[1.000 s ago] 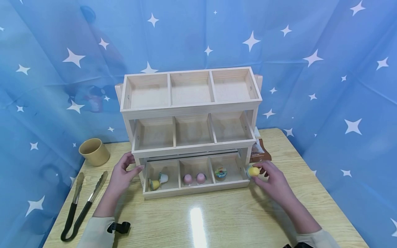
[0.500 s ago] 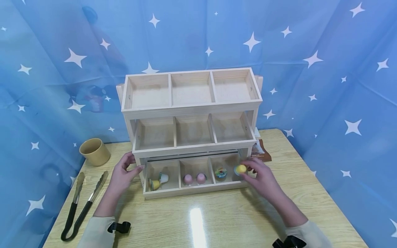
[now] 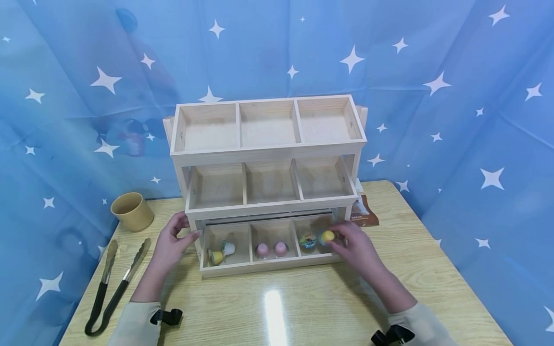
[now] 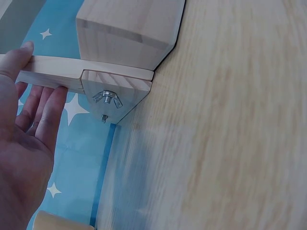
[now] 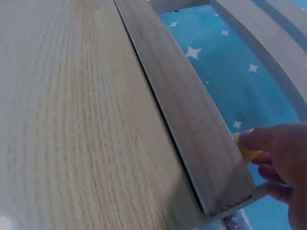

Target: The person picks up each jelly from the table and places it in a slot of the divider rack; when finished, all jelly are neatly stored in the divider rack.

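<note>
A three-tier wooden rack (image 3: 268,150) stands on the table, each tier split into three compartments. My right hand (image 3: 357,247) pinches a yellow jelly cup (image 3: 327,236) between thumb and fingers, over the bottom tier's right compartment. Beside it in that compartment lies a jelly cup with a printed lid (image 3: 308,240). Two pink jelly cups (image 3: 280,248) sit in the middle compartment; a yellow one (image 3: 216,258) and a white one (image 3: 228,248) lie in the left. My left hand (image 3: 170,242) grips the rack's left side post (image 4: 55,64), thumb on one face and fingers on the other.
Black-handled tongs (image 3: 106,293) lie at the table's left, below a tan cup (image 3: 132,212). A brown packet (image 3: 364,214) is behind the rack's right side. A blue star-patterned curtain (image 3: 259,48) surrounds the table. The upper two tiers hold nothing.
My right hand has moved left with the yellow jelly cup, from outside the rack's right end to over the bottom right compartment. The left hand has stayed on the post.
</note>
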Available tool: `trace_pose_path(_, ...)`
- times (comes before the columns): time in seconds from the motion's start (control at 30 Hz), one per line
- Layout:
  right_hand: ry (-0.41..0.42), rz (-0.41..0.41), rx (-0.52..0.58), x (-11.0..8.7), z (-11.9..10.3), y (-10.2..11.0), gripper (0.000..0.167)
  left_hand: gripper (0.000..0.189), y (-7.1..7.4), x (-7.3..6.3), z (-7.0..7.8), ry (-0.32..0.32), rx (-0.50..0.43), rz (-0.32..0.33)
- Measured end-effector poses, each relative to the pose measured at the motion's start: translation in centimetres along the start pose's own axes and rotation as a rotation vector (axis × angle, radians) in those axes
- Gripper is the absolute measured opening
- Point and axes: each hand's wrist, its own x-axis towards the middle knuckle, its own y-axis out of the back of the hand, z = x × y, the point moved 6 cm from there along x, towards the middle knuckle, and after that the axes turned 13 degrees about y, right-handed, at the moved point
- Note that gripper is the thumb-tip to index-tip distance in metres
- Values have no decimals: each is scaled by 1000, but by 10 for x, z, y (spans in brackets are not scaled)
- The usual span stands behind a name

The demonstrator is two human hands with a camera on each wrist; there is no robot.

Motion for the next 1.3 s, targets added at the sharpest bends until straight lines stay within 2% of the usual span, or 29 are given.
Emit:
trace_pose_path(0.3, -73, -72, -65, 1, 7, -9, 33, 58, -3, 1, 0, -26, -4, -9)
trace_pose_path(0.67, -71, -50, -114, -1, 7, -8, 26, 59, -5, 2, -1, -34, -13, -9)
trace_pose_path(0.9, -75, -41, -78, -3, 8, -6, 26, 56, -5, 1, -1, -35, -18, -8)
trace_pose_path(1.13, -69, -13, -30, -7, 4, 3, 25, 57, -5, 4, -1, -29, -11, -5)
trace_pose_path(1.3, -72, -4, -31, -14, 7, 15, 23, 58, -2, 2, 0, 10, 48, -16)
